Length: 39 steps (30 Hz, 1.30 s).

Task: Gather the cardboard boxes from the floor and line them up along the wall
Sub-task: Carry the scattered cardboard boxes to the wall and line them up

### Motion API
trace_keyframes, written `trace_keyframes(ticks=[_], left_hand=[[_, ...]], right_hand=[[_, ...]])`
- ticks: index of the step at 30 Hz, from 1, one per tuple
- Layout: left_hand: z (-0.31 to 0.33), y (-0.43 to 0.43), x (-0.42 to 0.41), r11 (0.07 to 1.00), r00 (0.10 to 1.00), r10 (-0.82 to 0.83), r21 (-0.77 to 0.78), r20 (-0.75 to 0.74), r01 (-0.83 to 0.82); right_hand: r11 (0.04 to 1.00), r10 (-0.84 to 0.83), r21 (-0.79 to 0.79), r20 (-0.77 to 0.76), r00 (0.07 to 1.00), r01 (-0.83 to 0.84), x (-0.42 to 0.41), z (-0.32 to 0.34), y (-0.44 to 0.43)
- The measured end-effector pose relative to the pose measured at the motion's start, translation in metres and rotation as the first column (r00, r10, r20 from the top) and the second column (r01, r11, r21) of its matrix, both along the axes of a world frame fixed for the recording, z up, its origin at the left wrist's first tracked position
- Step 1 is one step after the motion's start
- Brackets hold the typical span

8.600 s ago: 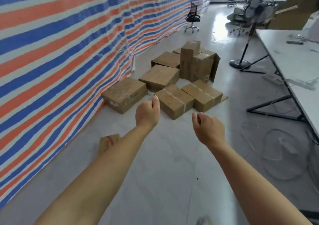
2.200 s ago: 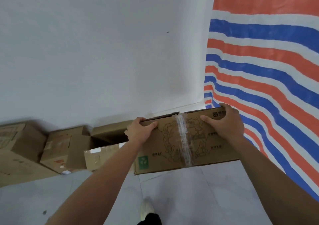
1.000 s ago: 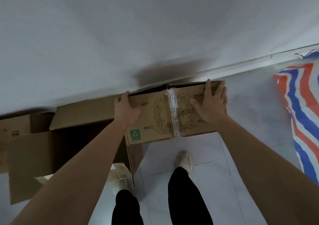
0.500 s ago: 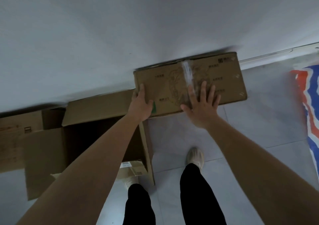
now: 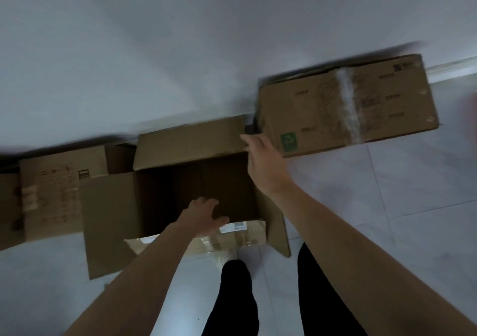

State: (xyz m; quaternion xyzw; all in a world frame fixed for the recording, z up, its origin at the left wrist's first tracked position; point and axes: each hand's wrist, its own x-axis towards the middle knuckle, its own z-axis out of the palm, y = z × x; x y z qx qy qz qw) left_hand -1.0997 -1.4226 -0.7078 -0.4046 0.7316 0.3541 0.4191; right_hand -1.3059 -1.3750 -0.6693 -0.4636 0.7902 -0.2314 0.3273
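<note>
While bent over the open box (image 5: pixel 196 188) at the wall (image 5: pixel 180 39), hangs left hand (image 5: pixel 204 217) slack and empty above near flap (image 5: pixel 242 232); reaches right hand (image 5: pixel 263 165) to far flap (image 5: pixel 188 144) corner, cannot tell whether gripping.

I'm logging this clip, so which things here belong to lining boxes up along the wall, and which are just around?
Part of the job:
taped box by the wall
open box beside it
third box at the left
left hand over the open box's near flap
right hand at its far flap

Just there:
tiled floor
shoe
</note>
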Motion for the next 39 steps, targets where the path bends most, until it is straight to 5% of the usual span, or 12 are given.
trace_keyframes(ticks=[4,9,11,14,20,29,34,37,39], left_hand=[[-0.028,0.001,0.068,0.943,0.938,-0.330,0.092,0.108,0.321],[-0.060,-0.002,0.101,0.960,0.969,-0.246,-0.147,-0.020,0.240],[-0.067,-0.007,0.099,0.944,0.959,-0.280,-0.192,-0.046,0.267],[-0.078,-0.015,0.098,0.937,0.951,-0.299,-0.213,-0.076,0.278],[-0.079,-0.015,0.106,0.935,0.950,-0.303,-0.218,-0.076,0.280],[-0.075,-0.018,0.128,0.914,0.950,-0.306,-0.303,-0.071,0.272],[-0.077,-0.014,0.129,0.943,0.968,-0.248,-0.237,-0.037,0.233],[-0.075,-0.013,0.126,0.940,0.970,-0.239,-0.259,-0.041,0.221],[-0.069,-0.022,0.118,0.921,0.967,-0.252,-0.318,-0.047,0.224]], right_hand=[[0.940,0.035,0.333,0.132,0.991,-0.078,0.038,-0.047,-0.047],[0.823,-0.237,0.553,0.124,0.963,0.131,0.035,-0.106,-0.073],[0.768,-0.429,0.592,0.191,0.883,0.245,0.031,-0.119,-0.075],[0.719,-0.592,0.599,0.262,0.762,0.353,0.028,-0.132,-0.075],[0.749,-0.565,0.566,0.273,0.779,0.344,0.027,-0.126,-0.069],[0.631,-0.722,0.673,0.326,0.610,0.387,0.024,-0.114,-0.087],[0.649,-0.756,0.612,0.448,0.478,0.452,0.028,-0.112,-0.089],[0.736,-0.677,0.472,0.517,0.523,0.485,0.034,-0.107,-0.080],[0.847,-0.524,0.305,0.341,0.780,0.435,0.032,-0.108,-0.073]])
